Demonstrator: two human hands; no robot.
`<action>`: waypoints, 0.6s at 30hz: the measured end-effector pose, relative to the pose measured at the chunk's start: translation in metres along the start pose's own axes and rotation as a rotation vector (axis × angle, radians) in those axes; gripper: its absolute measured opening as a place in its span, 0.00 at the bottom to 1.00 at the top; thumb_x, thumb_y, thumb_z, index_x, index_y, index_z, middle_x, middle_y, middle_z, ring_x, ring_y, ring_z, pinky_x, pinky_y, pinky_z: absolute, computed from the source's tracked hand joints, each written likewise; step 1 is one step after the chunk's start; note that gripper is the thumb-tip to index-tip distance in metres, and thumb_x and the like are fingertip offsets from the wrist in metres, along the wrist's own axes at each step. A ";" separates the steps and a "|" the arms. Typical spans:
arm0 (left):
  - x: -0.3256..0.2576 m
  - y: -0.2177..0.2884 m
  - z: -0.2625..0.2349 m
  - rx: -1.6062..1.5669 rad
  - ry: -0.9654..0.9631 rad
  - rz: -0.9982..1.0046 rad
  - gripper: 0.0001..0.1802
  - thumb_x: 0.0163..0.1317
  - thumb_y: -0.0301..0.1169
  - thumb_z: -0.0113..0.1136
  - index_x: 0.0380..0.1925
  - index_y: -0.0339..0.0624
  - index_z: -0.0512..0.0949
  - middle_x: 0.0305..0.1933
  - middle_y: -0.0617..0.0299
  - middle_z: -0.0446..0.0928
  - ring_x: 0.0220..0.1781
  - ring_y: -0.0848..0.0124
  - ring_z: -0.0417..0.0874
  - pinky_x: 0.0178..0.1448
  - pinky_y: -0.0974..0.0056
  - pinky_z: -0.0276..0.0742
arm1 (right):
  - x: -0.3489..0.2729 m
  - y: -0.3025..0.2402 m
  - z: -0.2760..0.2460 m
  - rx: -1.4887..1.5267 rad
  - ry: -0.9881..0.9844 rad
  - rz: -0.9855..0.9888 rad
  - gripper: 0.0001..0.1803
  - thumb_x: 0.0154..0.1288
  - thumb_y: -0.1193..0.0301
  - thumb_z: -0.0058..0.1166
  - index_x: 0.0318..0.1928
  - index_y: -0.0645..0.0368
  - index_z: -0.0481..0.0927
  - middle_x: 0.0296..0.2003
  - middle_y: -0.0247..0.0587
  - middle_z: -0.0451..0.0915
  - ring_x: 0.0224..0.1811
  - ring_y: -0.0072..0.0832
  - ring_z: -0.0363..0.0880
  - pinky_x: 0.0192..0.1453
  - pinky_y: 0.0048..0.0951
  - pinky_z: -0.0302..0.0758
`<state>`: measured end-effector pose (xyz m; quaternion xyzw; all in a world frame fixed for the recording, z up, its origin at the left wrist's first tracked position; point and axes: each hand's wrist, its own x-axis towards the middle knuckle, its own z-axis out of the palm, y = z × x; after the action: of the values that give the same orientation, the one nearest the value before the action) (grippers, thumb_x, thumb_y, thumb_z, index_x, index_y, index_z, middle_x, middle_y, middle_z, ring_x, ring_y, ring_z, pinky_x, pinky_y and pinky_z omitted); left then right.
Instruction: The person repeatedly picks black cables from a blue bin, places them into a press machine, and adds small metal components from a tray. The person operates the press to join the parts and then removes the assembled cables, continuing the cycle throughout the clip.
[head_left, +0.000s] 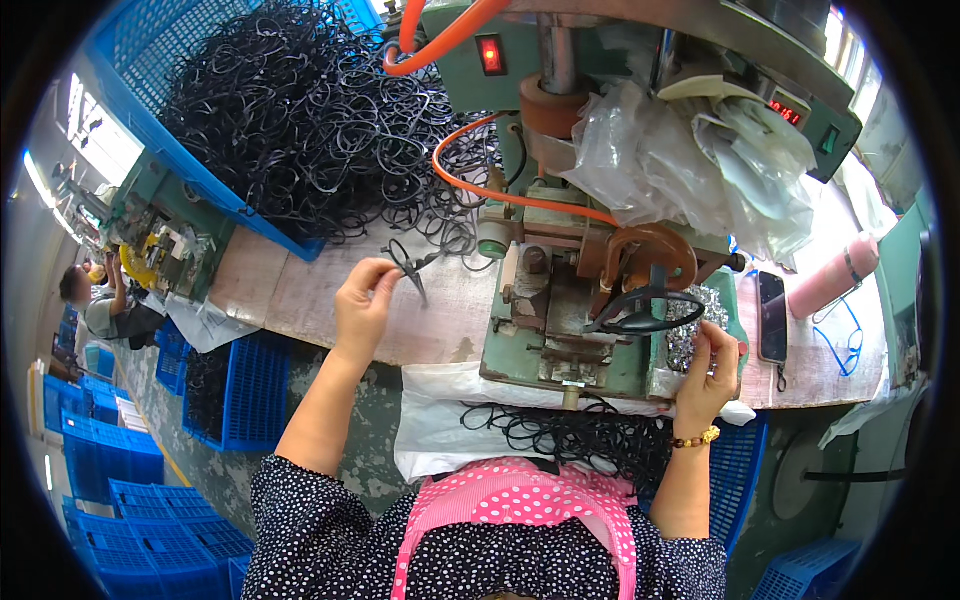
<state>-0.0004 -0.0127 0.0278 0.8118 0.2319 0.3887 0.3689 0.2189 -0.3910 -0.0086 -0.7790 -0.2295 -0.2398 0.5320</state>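
My left hand is closed in a pinch on a black plastic ring with a short tail, held over the table left of the green press. Another black ring sits at the press's working head, below a brown curved metal part. Beside that ring, my right hand has its fingertips together at the edge of a green tray of small shiny metal pieces. Whatever its fingers may hold is too small to make out.
A large heap of black rings spills from a tilted blue crate. Orange hoses and a clear plastic bag hang around the press. A phone and pink bottle are right. More rings lie across my lap.
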 end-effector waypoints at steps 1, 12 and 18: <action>-0.001 0.005 0.000 0.231 -0.014 0.269 0.05 0.63 0.21 0.67 0.37 0.37 0.81 0.38 0.59 0.82 0.38 0.68 0.83 0.42 0.66 0.79 | 0.001 0.001 -0.001 -0.020 -0.004 -0.028 0.07 0.71 0.81 0.55 0.46 0.64 0.83 0.38 0.42 0.83 0.38 0.29 0.80 0.46 0.28 0.77; 0.001 0.035 0.000 0.318 0.211 0.461 0.08 0.58 0.17 0.66 0.36 0.39 0.80 0.40 0.57 0.81 0.38 0.62 0.82 0.41 0.64 0.79 | -0.004 0.003 0.003 0.106 0.008 0.065 0.08 0.68 0.83 0.58 0.45 0.64 0.83 0.40 0.42 0.85 0.40 0.31 0.84 0.55 0.31 0.79; -0.006 0.026 0.016 0.722 -0.270 0.646 0.08 0.56 0.24 0.70 0.35 0.42 0.81 0.42 0.59 0.82 0.42 0.56 0.83 0.44 0.57 0.80 | 0.000 0.000 -0.002 0.033 -0.029 0.000 0.07 0.67 0.84 0.58 0.43 0.64 0.83 0.39 0.44 0.84 0.40 0.35 0.83 0.53 0.34 0.79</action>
<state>0.0115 -0.0397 0.0388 0.9610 0.0388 0.2694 -0.0481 0.2187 -0.3928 -0.0083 -0.7736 -0.2409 -0.2246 0.5413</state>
